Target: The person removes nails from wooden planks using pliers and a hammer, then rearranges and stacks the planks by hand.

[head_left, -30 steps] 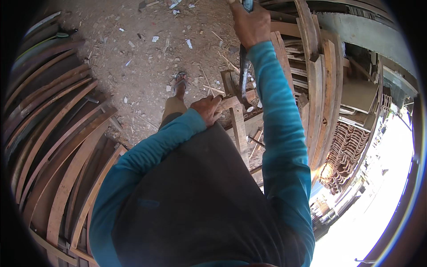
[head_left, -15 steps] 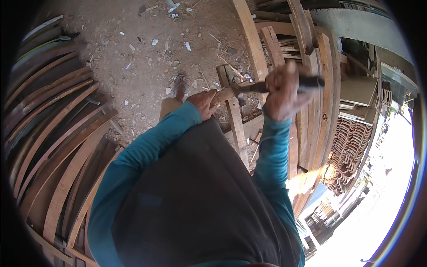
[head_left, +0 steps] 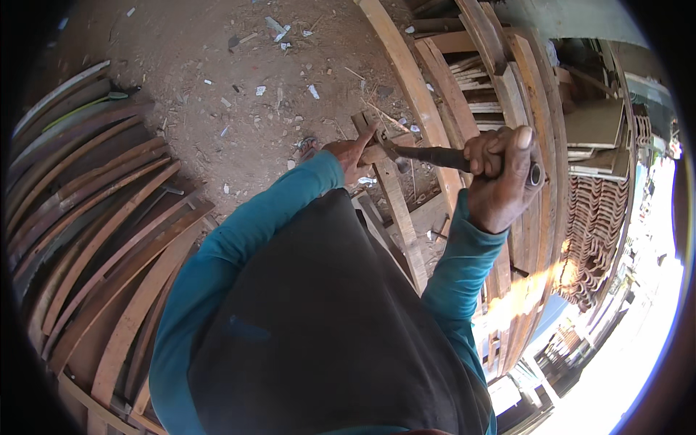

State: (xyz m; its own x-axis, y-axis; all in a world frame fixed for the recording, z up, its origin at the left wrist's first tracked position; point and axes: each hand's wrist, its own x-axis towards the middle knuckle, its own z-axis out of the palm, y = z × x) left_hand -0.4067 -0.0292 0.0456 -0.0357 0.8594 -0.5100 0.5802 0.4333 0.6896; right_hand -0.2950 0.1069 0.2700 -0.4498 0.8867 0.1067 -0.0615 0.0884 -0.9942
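My right hand (head_left: 502, 177) is closed round the dark handle of a hammer (head_left: 433, 156), its hollow butt end sticking out beside the thumb. The hammer's head lies low over a short piece of wood (head_left: 375, 154). That piece sits across a narrow wooden beam (head_left: 400, 221) in front of me. My left hand (head_left: 348, 158) grips the near left end of the short piece, with one finger stretched out toward the hammer head. Whether the head touches the wood I cannot tell. Part of the left hand's grip is hidden.
Curved wooden boards (head_left: 109, 246) stand in a row at the left. Long timbers (head_left: 533, 145) are stacked on the right, with a pile of clay roof tiles (head_left: 591, 235) beyond. Scraps litter the dirt floor (head_left: 239, 87). A foot (head_left: 308, 146) shows past my left hand.
My right hand has shifted right and nearer to me, still holding the hammer. A finger of my left hand now stretches out along the wood. The whole view has tilted slightly.
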